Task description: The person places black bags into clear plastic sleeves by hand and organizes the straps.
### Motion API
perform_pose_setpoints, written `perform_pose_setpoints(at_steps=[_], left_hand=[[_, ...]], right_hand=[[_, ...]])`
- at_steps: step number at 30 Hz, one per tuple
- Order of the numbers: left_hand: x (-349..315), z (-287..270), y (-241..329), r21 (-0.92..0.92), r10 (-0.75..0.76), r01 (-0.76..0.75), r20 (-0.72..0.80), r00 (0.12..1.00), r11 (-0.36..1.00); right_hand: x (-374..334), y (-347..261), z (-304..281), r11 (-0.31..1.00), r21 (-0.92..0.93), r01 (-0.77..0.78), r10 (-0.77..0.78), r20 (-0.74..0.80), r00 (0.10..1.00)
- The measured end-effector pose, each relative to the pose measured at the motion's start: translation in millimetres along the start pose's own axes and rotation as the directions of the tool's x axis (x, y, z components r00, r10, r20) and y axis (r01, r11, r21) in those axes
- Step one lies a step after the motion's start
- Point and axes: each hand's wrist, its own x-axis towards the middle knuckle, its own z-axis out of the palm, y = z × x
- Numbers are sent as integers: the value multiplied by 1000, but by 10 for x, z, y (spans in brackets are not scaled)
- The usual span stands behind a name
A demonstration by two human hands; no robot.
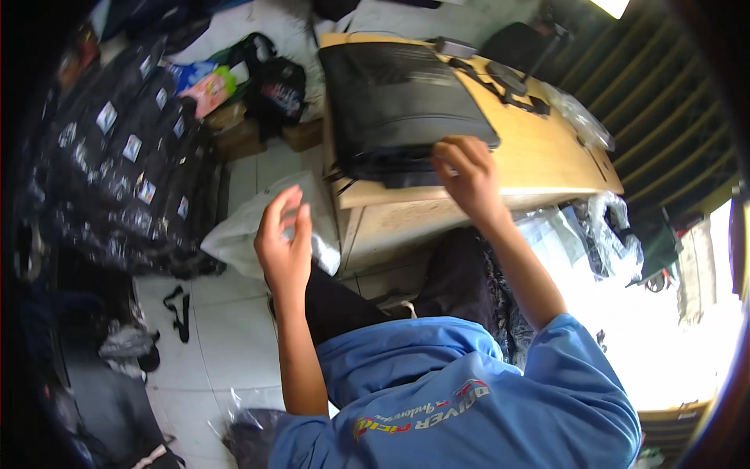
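Observation:
A black bag lies flat on the wooden desk, its near edge reaching the desk's front. Over its near right corner is my right hand, fingers curled in and closed; what they pinch, if anything, is blurred. My left hand hovers in front of the desk, left of my knees, with thumb and fingers curved and apart and nothing visible between them. Behind and beside it, a translucent white plastic bag hangs or lies low against the desk's left side; whether the hand touches it I cannot tell.
The desk carries black straps and crumpled clear plastic. On the left stands a tall stack of plastic-wrapped black packs. A black strap lies on the tiled floor. Plastic-wrapped goods sit right of the desk.

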Motion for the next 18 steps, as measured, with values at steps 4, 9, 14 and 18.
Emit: perform_pose_setpoints(at_steps=[4, 9, 14, 18], left_hand=[[402, 489, 397, 389, 262, -355, 272, 926, 850], [433, 691, 300, 348, 170, -215, 157, 973, 913], [495, 611, 329, 280, 190, -232, 169, 967, 931], [622, 632, 529, 343, 287, -349, 219, 933, 872]], right_hand=[[13, -9, 1, 997, 41, -69, 69, -13, 998], [-81, -101, -39, 968, 122, -220, 218, 34, 975], [-58, -52, 23, 967, 134, -215, 210, 51, 976], [-47, 117, -164, 963, 205, -176, 158, 99, 982]])
